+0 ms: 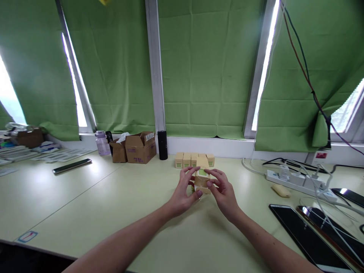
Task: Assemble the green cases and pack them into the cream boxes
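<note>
Between my two hands is a small cream-coloured cardboard box [201, 182] with a green label, its near end open so that the inside shows. My left hand [184, 193] grips its left side, thumb low at the front and fingers along the edge. From the right, my right hand [224, 191] holds it with the thumb at the open end and fingers against the side. Something partly hidden shows behind the left fingers. Just beyond stands a row of several similar small boxes [187, 160] on the pale table [136, 212].
Behind to the left are an open brown carton [140, 148], a black cylinder [162, 145] and a purple bottle [102, 143]. A dark phone-like device [72, 166] lies further left. On the right are a white power strip [298, 184], cables and a black tablet [304, 235].
</note>
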`<state>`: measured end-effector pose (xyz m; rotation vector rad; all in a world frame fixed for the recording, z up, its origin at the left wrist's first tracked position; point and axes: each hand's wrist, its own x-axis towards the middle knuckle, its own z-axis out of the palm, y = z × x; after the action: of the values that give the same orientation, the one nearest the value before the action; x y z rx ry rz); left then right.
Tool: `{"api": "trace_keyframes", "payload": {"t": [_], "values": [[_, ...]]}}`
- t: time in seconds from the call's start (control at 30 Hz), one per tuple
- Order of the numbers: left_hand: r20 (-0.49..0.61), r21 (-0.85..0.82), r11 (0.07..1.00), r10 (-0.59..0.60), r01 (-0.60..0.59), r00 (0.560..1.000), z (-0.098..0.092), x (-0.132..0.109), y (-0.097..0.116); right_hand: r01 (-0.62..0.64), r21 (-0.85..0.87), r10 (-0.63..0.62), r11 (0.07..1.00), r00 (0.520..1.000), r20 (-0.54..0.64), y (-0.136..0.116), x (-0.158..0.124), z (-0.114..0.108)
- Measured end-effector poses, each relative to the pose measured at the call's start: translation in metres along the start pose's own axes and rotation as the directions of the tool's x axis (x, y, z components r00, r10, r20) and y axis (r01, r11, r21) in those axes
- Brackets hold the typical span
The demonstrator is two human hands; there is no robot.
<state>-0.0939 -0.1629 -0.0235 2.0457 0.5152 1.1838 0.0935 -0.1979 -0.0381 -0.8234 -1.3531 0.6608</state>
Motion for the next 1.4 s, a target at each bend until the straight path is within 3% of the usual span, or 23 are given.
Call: {"api": "trace_keyframes", "payload": {"t": [0.57,1.4], "values": [[-0.081,-0.205,0.977,-0.071,0.053,0.994,0.003,0.0042,-0.0081,0.073,-0.015,-0.071,0.997,0.992,0.104,-0.0045,-0.0045,-0.0013],[-0.134,-0.247,0.967,-0.102,0.067,0.986,0.0043,0.0059,-0.0065,0.101,-0.079,-0.093,0.992,0.991,0.097,-0.0081,-0.0069,0.0015]]}}
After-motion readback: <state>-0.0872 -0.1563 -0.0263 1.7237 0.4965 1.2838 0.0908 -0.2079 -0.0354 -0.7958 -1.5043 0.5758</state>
